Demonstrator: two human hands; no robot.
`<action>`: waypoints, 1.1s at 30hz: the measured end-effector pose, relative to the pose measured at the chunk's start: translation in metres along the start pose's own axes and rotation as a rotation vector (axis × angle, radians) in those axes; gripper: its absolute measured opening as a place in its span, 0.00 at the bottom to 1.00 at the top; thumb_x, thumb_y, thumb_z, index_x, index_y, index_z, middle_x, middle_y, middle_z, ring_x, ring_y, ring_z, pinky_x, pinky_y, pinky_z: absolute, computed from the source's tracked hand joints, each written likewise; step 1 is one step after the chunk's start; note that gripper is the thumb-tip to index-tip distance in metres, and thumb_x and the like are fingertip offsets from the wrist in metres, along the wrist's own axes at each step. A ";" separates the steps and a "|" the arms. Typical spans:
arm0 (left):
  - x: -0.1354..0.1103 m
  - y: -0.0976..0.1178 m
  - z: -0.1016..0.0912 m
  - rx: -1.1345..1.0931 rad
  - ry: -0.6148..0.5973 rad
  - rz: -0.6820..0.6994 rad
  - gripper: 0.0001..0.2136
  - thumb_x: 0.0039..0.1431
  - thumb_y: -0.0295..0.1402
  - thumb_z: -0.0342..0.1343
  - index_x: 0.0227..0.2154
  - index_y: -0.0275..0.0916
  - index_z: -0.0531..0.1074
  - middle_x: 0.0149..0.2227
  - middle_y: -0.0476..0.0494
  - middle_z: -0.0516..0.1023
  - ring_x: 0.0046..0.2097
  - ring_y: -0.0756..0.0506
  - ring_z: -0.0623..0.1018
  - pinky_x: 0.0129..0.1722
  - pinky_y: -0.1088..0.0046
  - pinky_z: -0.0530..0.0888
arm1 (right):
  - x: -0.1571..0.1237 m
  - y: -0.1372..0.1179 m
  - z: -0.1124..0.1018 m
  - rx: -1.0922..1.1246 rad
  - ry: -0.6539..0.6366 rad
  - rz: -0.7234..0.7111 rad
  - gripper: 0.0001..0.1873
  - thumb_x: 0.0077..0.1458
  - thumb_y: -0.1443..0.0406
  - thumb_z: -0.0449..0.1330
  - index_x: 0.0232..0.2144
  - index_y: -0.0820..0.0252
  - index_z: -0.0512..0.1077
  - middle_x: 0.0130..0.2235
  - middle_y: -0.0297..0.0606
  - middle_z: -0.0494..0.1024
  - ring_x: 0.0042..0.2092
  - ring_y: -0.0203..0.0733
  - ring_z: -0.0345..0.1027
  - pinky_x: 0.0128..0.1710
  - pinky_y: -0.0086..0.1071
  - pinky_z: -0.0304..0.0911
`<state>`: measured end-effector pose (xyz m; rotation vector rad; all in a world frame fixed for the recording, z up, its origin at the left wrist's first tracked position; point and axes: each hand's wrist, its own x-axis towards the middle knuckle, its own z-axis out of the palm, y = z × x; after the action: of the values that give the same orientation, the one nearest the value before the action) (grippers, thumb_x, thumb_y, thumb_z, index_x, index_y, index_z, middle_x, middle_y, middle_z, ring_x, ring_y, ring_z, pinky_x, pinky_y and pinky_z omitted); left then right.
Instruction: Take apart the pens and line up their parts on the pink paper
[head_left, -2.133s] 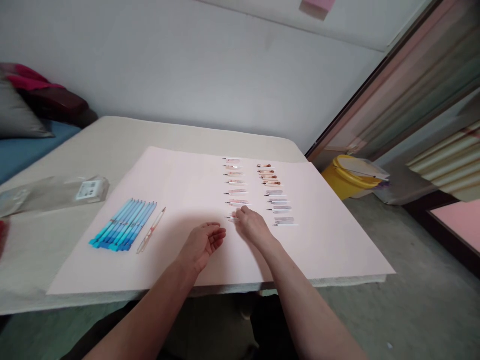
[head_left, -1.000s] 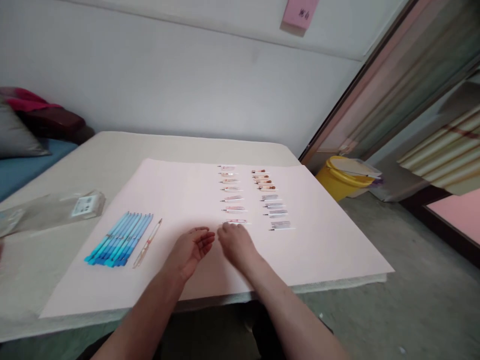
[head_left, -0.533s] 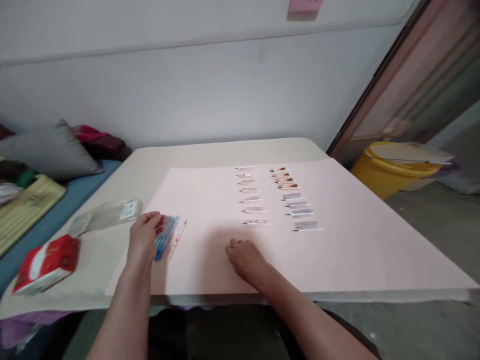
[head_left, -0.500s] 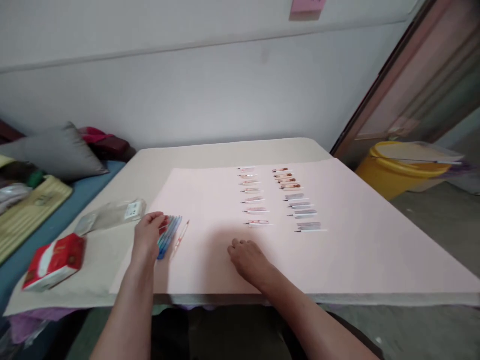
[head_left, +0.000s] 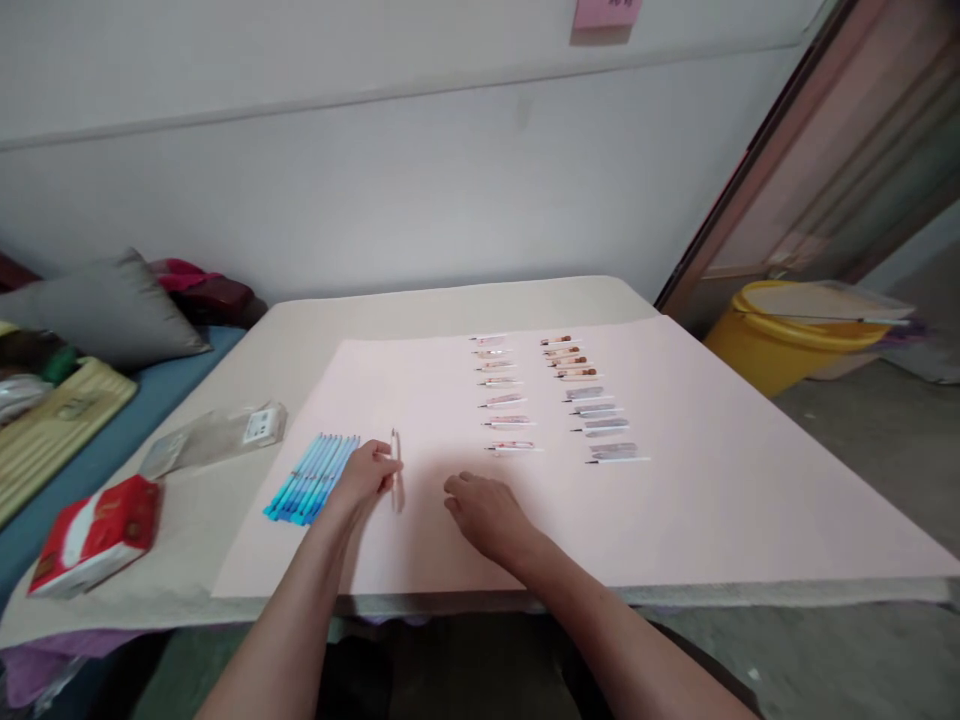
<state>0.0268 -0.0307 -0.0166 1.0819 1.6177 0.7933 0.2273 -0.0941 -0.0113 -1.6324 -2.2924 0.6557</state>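
Note:
Thumb and fingers of my left hand pinch a slim pale pen with a pinkish pattern, roughly upright in view over the pink sheet. Just left of that hand, a row of several blue pens lies side by side. My right hand is near the sheet's front middle, fingers curled in, with nothing visible in them. Beyond it lies a column of pen parts with reddish patterns, each beside a thin refill. Farther right, another column has brown-ended pen parts and grey pen parts, also with thin refills.
The pink sheet covers much of the table. At left are a clear plastic bag and a red tissue pack. A wall stands behind the table. A yellow bin is on the floor at right.
My left hand has moved right from the blue pens and taken hold of the patterned pen, which was lying tilted on the sheet. My right hand has barely moved. The view has shifted slightly.

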 end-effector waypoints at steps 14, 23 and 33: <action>-0.041 0.020 0.043 -0.669 -0.122 -0.046 0.12 0.47 0.35 0.59 0.34 0.36 0.72 0.38 0.39 0.75 0.40 0.46 0.74 0.38 0.69 0.68 | 0.011 -0.006 -0.008 1.360 -0.101 0.293 0.08 0.50 0.64 0.51 0.34 0.61 0.66 0.18 0.25 0.60 0.16 0.26 0.45 0.15 0.23 0.37; -0.040 0.020 0.050 -0.855 -0.179 0.046 0.06 0.49 0.27 0.58 0.31 0.32 0.71 0.32 0.37 0.77 0.38 0.43 0.77 0.38 0.65 0.71 | 0.010 -0.013 -0.007 0.913 0.029 0.155 0.14 0.55 0.59 0.49 0.23 0.61 0.63 0.17 0.26 0.59 0.20 0.29 0.49 0.20 0.25 0.45; -0.041 0.020 0.056 -0.821 -0.098 0.050 0.07 0.47 0.29 0.60 0.29 0.31 0.71 0.30 0.37 0.76 0.36 0.42 0.76 0.30 0.69 0.71 | 0.008 -0.014 -0.007 0.902 0.019 0.228 0.13 0.55 0.61 0.49 0.24 0.61 0.66 0.17 0.27 0.60 0.19 0.28 0.50 0.19 0.25 0.45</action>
<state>0.0899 -0.0608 0.0002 0.5497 1.0114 1.2627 0.2159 -0.0890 0.0011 -1.3926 -1.4140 1.4383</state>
